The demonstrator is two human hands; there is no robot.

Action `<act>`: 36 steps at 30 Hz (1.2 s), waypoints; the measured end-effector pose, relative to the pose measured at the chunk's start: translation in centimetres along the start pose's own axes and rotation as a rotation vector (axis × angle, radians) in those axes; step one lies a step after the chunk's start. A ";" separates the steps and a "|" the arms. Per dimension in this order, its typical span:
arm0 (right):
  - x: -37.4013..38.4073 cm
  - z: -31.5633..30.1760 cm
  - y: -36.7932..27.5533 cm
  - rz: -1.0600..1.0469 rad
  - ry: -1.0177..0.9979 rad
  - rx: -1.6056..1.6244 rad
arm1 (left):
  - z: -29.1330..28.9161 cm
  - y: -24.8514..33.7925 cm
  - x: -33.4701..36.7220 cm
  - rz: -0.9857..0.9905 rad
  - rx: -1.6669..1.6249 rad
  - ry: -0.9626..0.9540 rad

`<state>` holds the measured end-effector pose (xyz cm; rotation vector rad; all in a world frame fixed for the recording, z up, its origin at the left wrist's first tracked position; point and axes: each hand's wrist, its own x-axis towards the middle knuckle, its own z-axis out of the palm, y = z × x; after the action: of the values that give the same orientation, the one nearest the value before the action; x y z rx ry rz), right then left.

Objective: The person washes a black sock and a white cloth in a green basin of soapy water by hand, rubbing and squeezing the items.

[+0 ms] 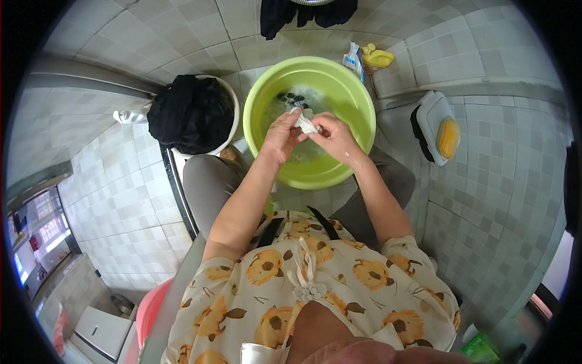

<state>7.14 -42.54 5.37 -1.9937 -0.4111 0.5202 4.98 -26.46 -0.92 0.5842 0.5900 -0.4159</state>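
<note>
Over a large lime-green basin (356, 159) of soapy water, both my hands grip a small wet white cloth (306, 124). My left hand (280, 134) is closed on the cloth's left side, thumb on top. On its right side, the fingers of my right hand (334, 138) pinch the fabric, and suds cling to that wrist. Dark fabric (292, 97) floats among the foam behind my hands. What exactly the white cloth is, sock or rag, cannot be made out.
A white tub (233, 112) heaped with black clothes (191, 115) stands left of the basin. Behind it on the right are a yellow bottle (377, 57) and a blue-white packet (353, 59). A yellow soap bar (448, 138) sits on a white holder at right. Dark clothing (279, 17) hangs at the far wall.
</note>
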 end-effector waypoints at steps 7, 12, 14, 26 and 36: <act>-3.3 0.8 0.9 -0.037 0.227 0.234 | 1.7 0.8 -2.1 0.089 0.160 -0.101; -4.2 0.1 0.9 0.082 0.353 0.484 | 2.2 1.1 -3.1 0.246 0.530 -0.017; -4.5 0.1 0.9 0.097 0.386 0.476 | 2.2 1.3 -3.4 0.315 0.596 -0.024; -4.7 2.7 2.8 0.022 0.544 0.254 | 1.2 -0.2 -4.1 0.257 0.498 0.121; -4.9 5.6 4.5 0.367 0.399 0.353 | 0.3 -6.5 -3.0 0.316 0.621 0.018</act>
<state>0.33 -42.85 -0.04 -1.7722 0.2824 0.3725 -0.55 -30.97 -1.42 1.2575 0.3682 -0.2894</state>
